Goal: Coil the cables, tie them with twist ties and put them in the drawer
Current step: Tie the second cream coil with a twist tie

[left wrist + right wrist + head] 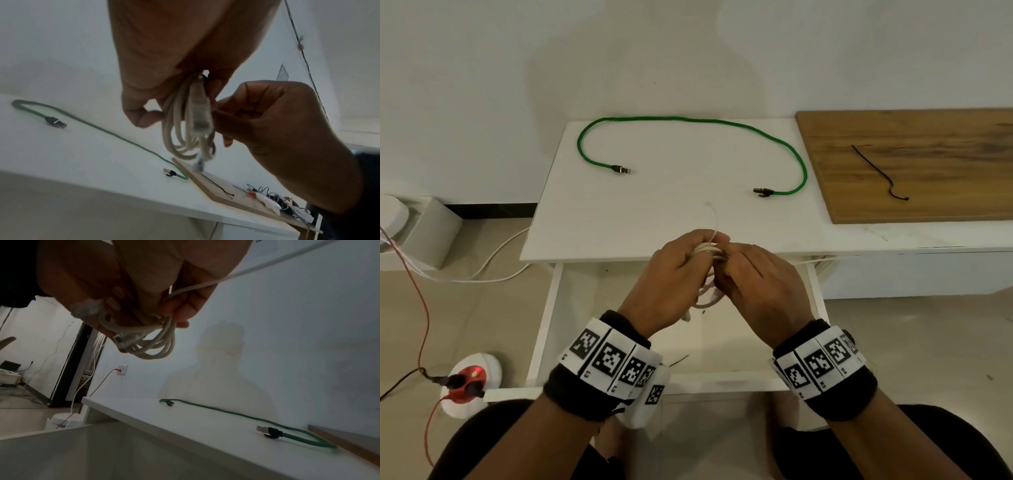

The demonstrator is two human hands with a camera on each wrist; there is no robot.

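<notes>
Both hands meet over the open drawer (550,308), just in front of the white table (654,212). My left hand (688,253) grips a coiled white cable (709,295), whose loops (180,129) hang below the fingers. My right hand (739,263) pinches a white twist tie (246,270) against the coil (156,345). One end of the tie (714,216) sticks up past the knuckles. A green cable (688,120) lies uncoiled in an arc on the table. A black twist tie (876,171) rests on the wooden board (928,137).
A thin dark strip (679,359) lies on the drawer floor. The floor at the left has a round power strip (470,380) with red and white wires. Small clips and wires (277,203) sit on the board's far end.
</notes>
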